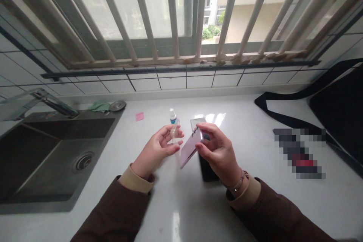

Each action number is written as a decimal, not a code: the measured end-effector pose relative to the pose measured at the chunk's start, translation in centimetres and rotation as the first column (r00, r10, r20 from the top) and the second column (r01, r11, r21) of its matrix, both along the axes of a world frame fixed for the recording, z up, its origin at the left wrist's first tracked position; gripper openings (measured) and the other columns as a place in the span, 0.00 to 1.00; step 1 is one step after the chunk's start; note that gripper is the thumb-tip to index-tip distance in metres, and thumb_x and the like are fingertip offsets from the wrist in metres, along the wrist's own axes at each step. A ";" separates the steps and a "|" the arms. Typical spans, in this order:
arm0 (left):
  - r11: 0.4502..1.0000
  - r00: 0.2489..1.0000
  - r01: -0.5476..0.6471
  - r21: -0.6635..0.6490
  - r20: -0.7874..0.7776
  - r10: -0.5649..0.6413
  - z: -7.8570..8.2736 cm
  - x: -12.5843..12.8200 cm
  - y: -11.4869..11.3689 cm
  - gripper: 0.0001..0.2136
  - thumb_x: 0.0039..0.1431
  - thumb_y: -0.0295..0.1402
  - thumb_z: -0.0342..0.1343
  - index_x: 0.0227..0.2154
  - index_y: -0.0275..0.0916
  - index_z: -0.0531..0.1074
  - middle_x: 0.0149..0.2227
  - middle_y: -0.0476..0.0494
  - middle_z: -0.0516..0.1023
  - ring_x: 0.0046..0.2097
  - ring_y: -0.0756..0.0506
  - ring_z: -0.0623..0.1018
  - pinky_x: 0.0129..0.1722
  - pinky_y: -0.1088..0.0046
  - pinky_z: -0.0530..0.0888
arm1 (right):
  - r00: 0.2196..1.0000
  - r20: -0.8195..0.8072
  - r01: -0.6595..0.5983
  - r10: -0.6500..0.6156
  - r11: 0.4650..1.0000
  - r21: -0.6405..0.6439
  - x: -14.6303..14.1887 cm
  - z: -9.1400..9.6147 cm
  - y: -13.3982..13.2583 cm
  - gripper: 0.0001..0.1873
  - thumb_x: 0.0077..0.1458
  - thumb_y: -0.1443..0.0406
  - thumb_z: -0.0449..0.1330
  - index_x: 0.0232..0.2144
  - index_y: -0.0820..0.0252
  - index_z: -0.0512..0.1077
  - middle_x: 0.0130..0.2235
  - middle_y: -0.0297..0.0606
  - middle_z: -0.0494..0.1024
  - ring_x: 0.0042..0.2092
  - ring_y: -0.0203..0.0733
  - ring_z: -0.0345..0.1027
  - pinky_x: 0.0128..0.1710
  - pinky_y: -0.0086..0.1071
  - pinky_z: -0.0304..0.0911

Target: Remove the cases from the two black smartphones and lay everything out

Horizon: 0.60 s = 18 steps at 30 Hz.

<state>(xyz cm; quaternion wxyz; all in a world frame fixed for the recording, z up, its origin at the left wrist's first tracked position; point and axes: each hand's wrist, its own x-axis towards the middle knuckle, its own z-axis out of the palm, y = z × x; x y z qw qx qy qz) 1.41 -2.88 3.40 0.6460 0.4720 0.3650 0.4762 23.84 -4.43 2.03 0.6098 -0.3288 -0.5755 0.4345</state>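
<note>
My right hand (pixel 219 152) grips a pale pink smartphone (pixel 189 149) by its edge, tilted, with the camera corner toward the top. My left hand (pixel 159 146) holds a clear plastic piece (pixel 175 133), perhaps a phone case, between its fingers. Just beyond that piece stands a small bottle (pixel 172 116) with a white cap and blue label. Under my right hand, a black phone-like slab (pixel 207 169) lies on the counter. A silvery flat device (pixel 197 122) lies behind the pink phone, partly hidden.
The white counter (pixel 170 204) holds a pink sticky note (pixel 139 116). To the left is a steel sink (pixel 65 166) with a faucet, green cloth and round strainer behind it. A black bag with a strap and a pixelated object lie right. A barred window and tiled wall stand ahead.
</note>
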 end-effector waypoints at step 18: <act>0.990 0.447 -0.131 -0.058 -0.894 0.007 -0.8 -5.8 1.8 0.11 0.62 0.39 0.57 0.44 0.42 0.76 0.25 0.49 0.78 0.27 0.42 0.74 0.28 0.69 0.65 | 0.982 -0.013 0.186 -0.191 0.968 -0.170 0.9 0.4 0.5 0.20 0.64 0.52 0.69 0.55 0.48 0.76 0.55 0.43 0.80 0.58 0.52 0.77 0.54 0.47 0.79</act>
